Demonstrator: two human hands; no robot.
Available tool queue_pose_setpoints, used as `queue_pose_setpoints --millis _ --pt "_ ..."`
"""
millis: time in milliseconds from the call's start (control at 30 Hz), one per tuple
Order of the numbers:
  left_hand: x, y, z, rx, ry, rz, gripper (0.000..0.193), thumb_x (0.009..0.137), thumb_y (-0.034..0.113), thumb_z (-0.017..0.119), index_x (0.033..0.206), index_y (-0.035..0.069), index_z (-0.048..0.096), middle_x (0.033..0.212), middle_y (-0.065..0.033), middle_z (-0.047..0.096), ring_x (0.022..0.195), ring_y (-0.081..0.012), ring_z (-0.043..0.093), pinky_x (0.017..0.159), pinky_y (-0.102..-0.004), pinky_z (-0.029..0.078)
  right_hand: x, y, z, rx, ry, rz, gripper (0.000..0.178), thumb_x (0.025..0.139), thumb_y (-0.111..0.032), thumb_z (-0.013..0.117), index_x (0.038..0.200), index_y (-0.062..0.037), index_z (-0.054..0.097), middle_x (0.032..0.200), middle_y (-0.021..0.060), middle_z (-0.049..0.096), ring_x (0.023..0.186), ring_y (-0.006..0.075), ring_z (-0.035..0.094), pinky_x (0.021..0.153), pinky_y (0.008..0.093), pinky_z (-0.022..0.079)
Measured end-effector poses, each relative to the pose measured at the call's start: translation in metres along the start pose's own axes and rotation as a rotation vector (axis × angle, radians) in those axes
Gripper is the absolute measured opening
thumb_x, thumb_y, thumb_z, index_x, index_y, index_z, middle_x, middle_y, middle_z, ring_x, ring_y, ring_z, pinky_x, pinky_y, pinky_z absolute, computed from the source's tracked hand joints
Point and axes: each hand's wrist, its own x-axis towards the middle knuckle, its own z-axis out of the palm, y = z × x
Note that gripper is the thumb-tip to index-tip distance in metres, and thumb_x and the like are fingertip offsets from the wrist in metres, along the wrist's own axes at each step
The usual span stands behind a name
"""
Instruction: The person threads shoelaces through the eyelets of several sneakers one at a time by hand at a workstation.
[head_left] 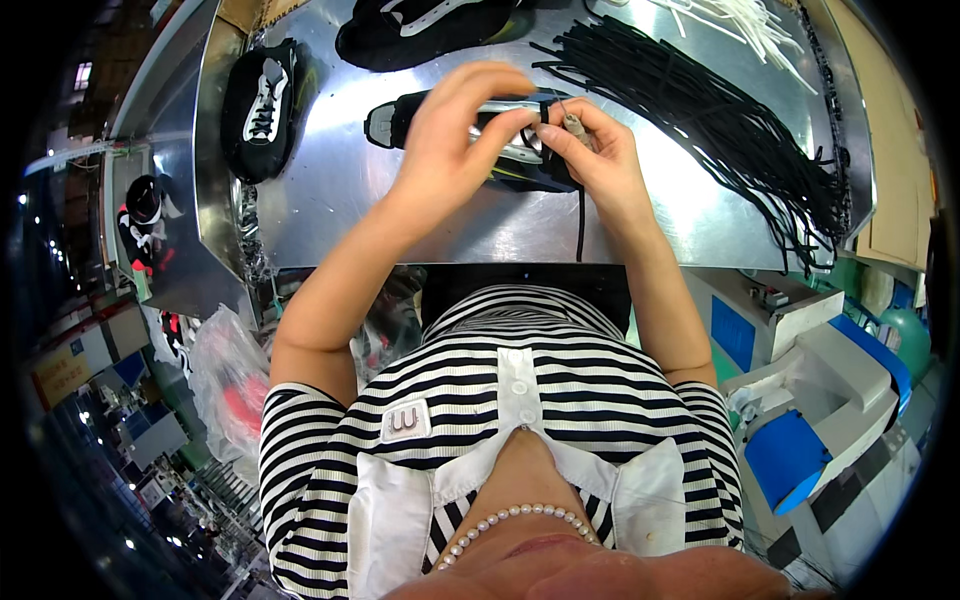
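Note:
A black shoe [404,118] with a grey heel pull and silver-grey tongue lies sideways on the metal table, partly hidden by my hands. My left hand [448,135] arches over its middle, fingers curved and apart from the thumb, whose tip reaches toward the lacing. At the shoe's right part, my right hand [602,150] pinches a black shoelace [581,225], one end of which hangs toward the table's near edge. A small beige wrapped piece [576,128] shows at my right fingers; whether it is a tool or a finger wrap is unclear.
A laced black shoe [262,115] stands at the left, another black shoe [425,30] at the far edge. Bundles of black laces [690,120] and white laces [745,30] lie on the right of the metal table [340,215]. A grey-and-blue machine [820,390] stands below right.

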Motion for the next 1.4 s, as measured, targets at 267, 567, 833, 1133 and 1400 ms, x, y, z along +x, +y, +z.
queue_pose_setpoints --millis 267,567,833,1133,1400 --pt "-0.016 -0.054 -0.009 -0.725 -0.5 -1.037 0.059 0.094 0.06 0.056 0.101 0.003 0.068 0.09 -0.0098 0.067 0.078 -0.0164 0.062 0.07 -0.0281 0.051 0.01 0.014 0.013 0.047 0.094 0.044 0.028 0.091 -0.011 0.069 0.116 -0.0038 0.06 0.085 0.0024 0.07 0.062 0.0007 0.052 0.052 0.016 0.035" --pt "-0.02 -0.035 0.019 -0.66 -0.166 -0.825 0.023 0.086 0.03 0.077 0.082 0.01 0.067 0.075 0.0021 0.064 0.063 -0.0053 0.051 0.059 -0.022 0.039 -0.001 0.006 0.014 -0.322 0.05 0.133 0.042 0.085 -0.007 0.073 0.122 0.0003 0.053 0.083 0.0076 0.072 0.079 0.0119 0.067 0.076 0.0242 0.051" --pt "-0.026 -0.021 0.023 -0.593 -0.04 -0.752 0.018 0.086 0.018 0.075 0.087 0.001 0.071 0.077 -0.0024 0.07 0.068 -0.0087 0.065 0.062 -0.0224 0.05 -0.012 0.0 0.016 -0.542 0.016 -0.085 0.041 0.088 -0.016 0.072 0.119 0.0002 0.052 0.083 0.0101 0.07 0.079 0.0173 0.069 0.077 0.0293 0.053" --pt "-0.032 -0.018 0.02 -0.55 -0.063 -0.724 0.021 0.086 0.019 0.075 0.092 0.0 0.071 0.084 -0.0022 0.071 0.076 -0.0077 0.064 0.069 -0.0232 0.05 -0.014 -0.001 0.003 -0.703 0.033 -0.287 0.014 0.09 -0.017 0.066 0.091 -0.0042 0.062 0.07 0.0098 0.067 0.062 0.0285 0.066 0.058 0.0367 0.05" --pt "-0.048 -0.013 0.033 -0.228 -0.18 -0.553 0.028 0.092 0.025 0.069 0.087 -0.002 0.074 0.077 -0.0047 0.071 0.069 -0.0084 0.065 0.062 -0.0248 0.05 -0.008 0.004 0.012 -0.977 -0.078 -0.197 0.015 0.092 -0.018 0.061 0.094 -0.0032 0.059 0.072 0.0157 0.068 0.07 0.0369 0.068 0.065 0.0459 0.052"
